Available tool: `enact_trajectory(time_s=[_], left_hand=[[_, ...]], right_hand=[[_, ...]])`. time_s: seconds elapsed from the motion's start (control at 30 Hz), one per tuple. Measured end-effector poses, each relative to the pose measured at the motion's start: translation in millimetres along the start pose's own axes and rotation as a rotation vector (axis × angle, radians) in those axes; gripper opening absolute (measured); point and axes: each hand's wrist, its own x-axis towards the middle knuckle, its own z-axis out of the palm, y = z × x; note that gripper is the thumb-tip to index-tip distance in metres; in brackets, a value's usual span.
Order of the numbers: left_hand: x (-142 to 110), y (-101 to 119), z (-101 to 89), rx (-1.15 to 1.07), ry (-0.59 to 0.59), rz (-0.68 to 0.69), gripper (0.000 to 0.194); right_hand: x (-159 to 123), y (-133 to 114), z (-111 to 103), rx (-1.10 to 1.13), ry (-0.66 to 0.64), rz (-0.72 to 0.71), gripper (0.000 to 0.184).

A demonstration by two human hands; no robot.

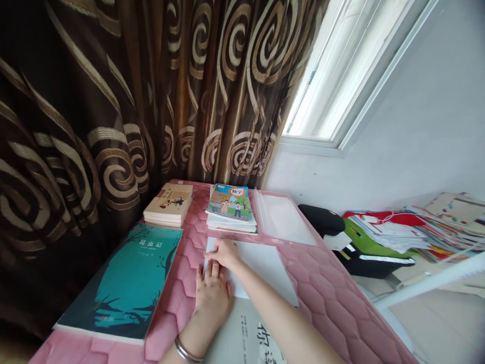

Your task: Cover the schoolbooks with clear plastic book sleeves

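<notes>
My left hand (212, 293) lies flat with fingers stretched out on the left edge of a white sheet (265, 265) on the pink quilted table cover (322, 288). My right hand (226, 252) reaches across above it, fingers curled and pressing on the sheet's upper left corner. A bracelet sits on my left wrist. Under my forearms lies a pale book with large dark characters (250, 336).
A large teal book (125, 280) lies at the left. Behind it are a stack of tan books (169, 205), a stack with a colourful cover (231, 207) and a clear plastic sleeve (282, 217). Brown curtain behind; papers piled at the right (409, 232).
</notes>
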Motion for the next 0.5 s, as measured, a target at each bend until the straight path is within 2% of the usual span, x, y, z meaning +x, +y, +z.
enact_trajectory(time_s=[0.17, 0.27, 0.4, 0.5], left_hand=[[-2, 1, -2.6, -0.030, -0.011, -0.025, 0.054], [-3, 1, -4.4, -0.025, -0.015, -0.017, 0.053], [-2, 0, -3.1, 0.012, -0.005, -0.013, 0.053], [-1, -1, -0.5, 0.038, 0.006, -0.001, 0.052]], right_hand=[[28, -6, -3, -0.038, 0.034, 0.075, 0.035], [35, -13, -2, -0.049, 0.069, 0.096, 0.032], [18, -11, 2, -0.045, 0.077, 0.004, 0.032], [-7, 9, 0, -0.040, 0.029, -0.113, 0.040]])
